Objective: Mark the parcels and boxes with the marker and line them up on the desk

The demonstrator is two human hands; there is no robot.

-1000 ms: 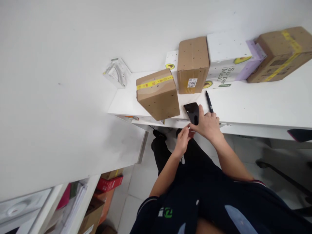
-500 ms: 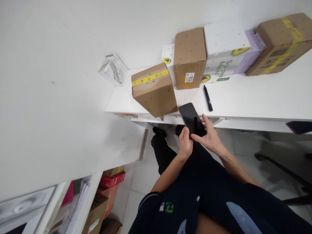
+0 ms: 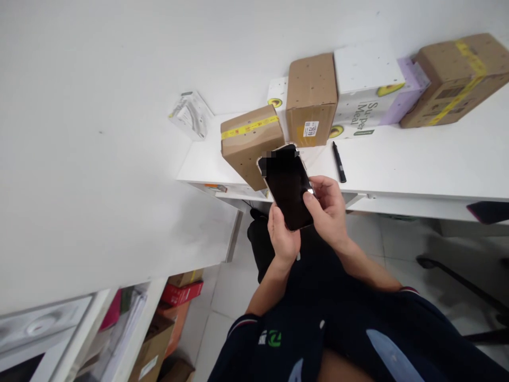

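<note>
A smartphone (image 3: 287, 185) with a dark screen and a pale case edge is held between both hands, tilted, in front of the desk edge. My left hand (image 3: 284, 236) grips its lower left side, the thumb along the edge. On its right side, my right hand (image 3: 329, 209) has curled fingers, with the thumb over the lower right of the screen. Behind the phone's top stands a cardboard box (image 3: 250, 146) with yellow tape, partly covered by it. A black marker (image 3: 339, 162) lies on the desk to the right of the phone.
The white desk (image 3: 417, 164) runs along the wall. On it stand a labelled cardboard box (image 3: 312, 87), a white avocado-print box (image 3: 368, 71) and a taped cardboard box (image 3: 461, 79). A clear packet (image 3: 192, 115) is at the left corner. Chair legs (image 3: 461, 278) are at right, shelves at lower left.
Both hands have raised the phone up and to the left, closer to the camera, so it now overlaps the taped box. My right thumb has moved onto the screen's lower right.
</note>
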